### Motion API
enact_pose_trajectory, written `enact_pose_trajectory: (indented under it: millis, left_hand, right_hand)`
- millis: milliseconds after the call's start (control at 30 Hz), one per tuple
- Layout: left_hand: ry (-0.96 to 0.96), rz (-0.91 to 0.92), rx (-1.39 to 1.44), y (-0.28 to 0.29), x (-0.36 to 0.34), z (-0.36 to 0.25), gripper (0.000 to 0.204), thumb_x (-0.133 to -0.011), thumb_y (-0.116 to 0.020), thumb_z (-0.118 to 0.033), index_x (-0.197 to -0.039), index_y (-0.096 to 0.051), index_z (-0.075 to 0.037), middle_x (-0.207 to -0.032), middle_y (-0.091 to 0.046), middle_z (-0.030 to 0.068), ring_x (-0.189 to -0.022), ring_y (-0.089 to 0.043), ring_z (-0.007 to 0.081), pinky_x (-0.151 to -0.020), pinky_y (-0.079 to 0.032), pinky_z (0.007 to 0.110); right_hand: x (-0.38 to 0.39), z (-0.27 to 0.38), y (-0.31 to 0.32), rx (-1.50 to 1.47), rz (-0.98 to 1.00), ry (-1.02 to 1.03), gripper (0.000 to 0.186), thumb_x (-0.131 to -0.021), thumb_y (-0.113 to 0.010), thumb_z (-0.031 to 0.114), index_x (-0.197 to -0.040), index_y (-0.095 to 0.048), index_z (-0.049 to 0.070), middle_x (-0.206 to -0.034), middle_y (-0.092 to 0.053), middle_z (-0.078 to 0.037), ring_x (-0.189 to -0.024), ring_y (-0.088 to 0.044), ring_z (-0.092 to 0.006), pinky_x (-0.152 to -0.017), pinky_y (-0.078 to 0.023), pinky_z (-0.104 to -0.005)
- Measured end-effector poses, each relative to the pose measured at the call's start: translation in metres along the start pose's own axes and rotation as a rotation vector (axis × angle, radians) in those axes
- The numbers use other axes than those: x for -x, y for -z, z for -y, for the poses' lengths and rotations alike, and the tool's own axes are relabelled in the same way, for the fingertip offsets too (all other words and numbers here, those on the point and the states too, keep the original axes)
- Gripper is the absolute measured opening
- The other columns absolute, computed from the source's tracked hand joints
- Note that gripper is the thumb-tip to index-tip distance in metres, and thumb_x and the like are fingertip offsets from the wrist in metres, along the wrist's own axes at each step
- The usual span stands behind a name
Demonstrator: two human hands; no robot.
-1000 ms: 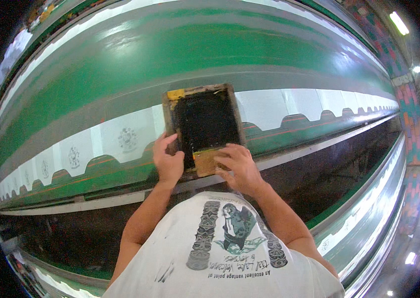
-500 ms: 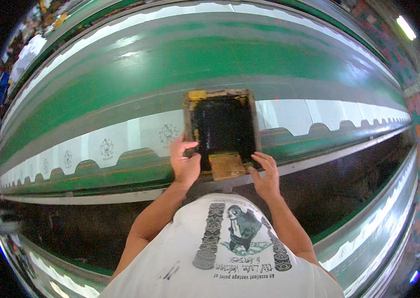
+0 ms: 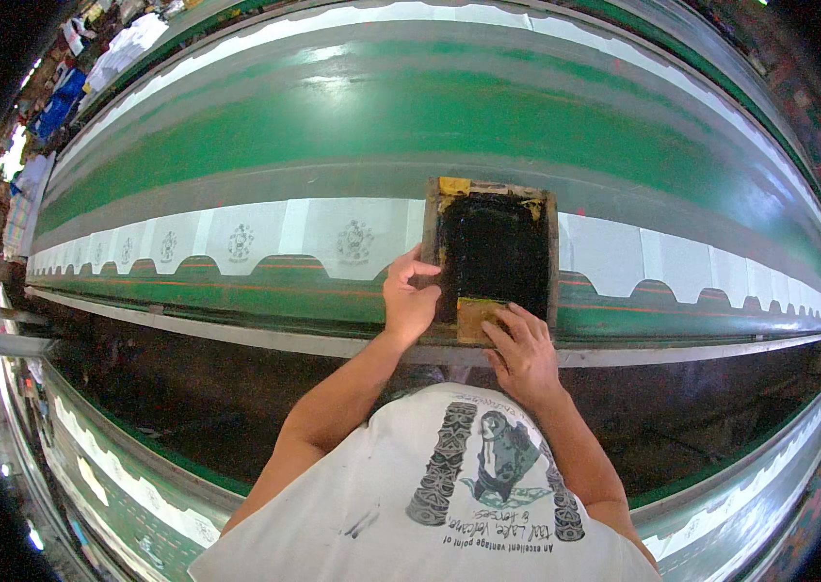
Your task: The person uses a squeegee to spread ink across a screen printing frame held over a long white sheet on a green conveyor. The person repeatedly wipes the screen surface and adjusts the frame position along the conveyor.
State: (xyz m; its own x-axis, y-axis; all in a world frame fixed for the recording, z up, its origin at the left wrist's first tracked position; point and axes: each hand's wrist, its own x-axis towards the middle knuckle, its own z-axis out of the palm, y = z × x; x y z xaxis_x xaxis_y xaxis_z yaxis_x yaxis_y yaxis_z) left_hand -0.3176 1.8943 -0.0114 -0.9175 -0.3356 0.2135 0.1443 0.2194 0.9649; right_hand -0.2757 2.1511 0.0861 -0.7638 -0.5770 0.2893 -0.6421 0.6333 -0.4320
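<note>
A small wooden screen-printing frame (image 3: 496,238), its mesh coated in black ink, lies over the row of white cut pieces along the near edge of the green table. My left hand (image 3: 410,303) grips the frame's left side, thumb and forefinger bent at the rim. At the frame's near end rests a squeegee (image 3: 473,323) with a flat brown wooden handle; the fingers of my right hand (image 3: 527,354) close over its right part. To the left, a white piece (image 3: 355,238) bears a dark round print. Unprinted white pieces (image 3: 597,254) run off to the right.
A long green printing table (image 3: 410,121) stretches across the view, with another white row (image 3: 410,14) along its far side. A pale rail (image 3: 333,346) borders its near edge. Behind me stands another table with white pieces (image 3: 153,500). Clutter with a blue item (image 3: 59,102) lies far left.
The frame now lies over a piece farther right, and another print shows to its left. My right hand has gone from the frame's near right corner onto the squeegee; my left stays at the frame.
</note>
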Motion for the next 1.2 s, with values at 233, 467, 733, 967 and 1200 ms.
enact_pose_trajectory:
  millis: [233,467,733,967,1200]
  left_hand:
    - [0.007,-0.003,0.031,-0.007,0.002,0.006,0.035,-0.074,-0.073,0.011,-0.105,-0.078,-0.007,-0.155,-0.064,0.0245,-0.141,-0.06,0.0384,-0.119,-0.046,0.044]
    - [0.003,-0.012,-0.058,-0.01,0.001,0.014,0.038,-0.077,-0.073,0.009,-0.112,-0.078,-0.006,-0.152,-0.067,0.0227,-0.14,-0.063,0.036,-0.122,-0.044,0.045]
    - [0.014,0.078,0.023,0.003,-0.002,0.019,0.041,-0.089,-0.079,0.008,-0.126,-0.075,-0.009,-0.154,-0.066,0.0184,-0.143,-0.062,0.0312,-0.123,-0.044,0.042]
    - [0.047,0.124,0.054,0.01,-0.005,0.015,0.038,-0.09,-0.08,0.008,-0.123,-0.076,-0.008,-0.155,-0.065,0.0187,-0.144,-0.062,0.0317,-0.124,-0.044,0.043]
    - [0.052,0.109,-0.037,0.007,-0.003,0.016,0.033,-0.089,-0.081,0.008,-0.119,-0.077,-0.008,-0.157,-0.064,0.0216,-0.143,-0.062,0.0334,-0.124,-0.044,0.044]
  right_hand:
    - [-0.037,-0.001,0.004,0.136,0.246,0.031,0.064,-0.077,-0.079,-0.003,-0.14,-0.071,0.009,-0.132,-0.07,-0.013,-0.126,-0.065,-0.0376,-0.108,-0.053,-0.051]
    - [-0.11,-0.046,0.044,-0.004,0.559,0.037,0.052,-0.084,-0.069,-0.003,-0.131,-0.079,0.018,-0.115,-0.075,-0.016,-0.113,-0.07,-0.0389,-0.102,-0.058,-0.0504]
    - [-0.19,-0.101,0.013,0.085,0.289,0.009,0.047,-0.09,-0.06,-0.001,-0.13,-0.08,0.014,-0.127,-0.075,-0.019,-0.123,-0.07,-0.0424,-0.108,-0.057,-0.0535]
    - [-0.178,-0.102,-0.008,0.157,0.213,-0.127,0.046,-0.09,-0.062,0.0,-0.129,-0.08,0.015,-0.127,-0.075,-0.019,-0.123,-0.069,-0.0448,-0.106,-0.056,-0.0539]
    - [-0.123,-0.049,0.007,0.144,0.254,-0.074,0.054,-0.082,-0.068,-0.003,-0.13,-0.079,0.017,-0.111,-0.073,-0.014,-0.11,-0.068,-0.0388,-0.099,-0.055,-0.0525]
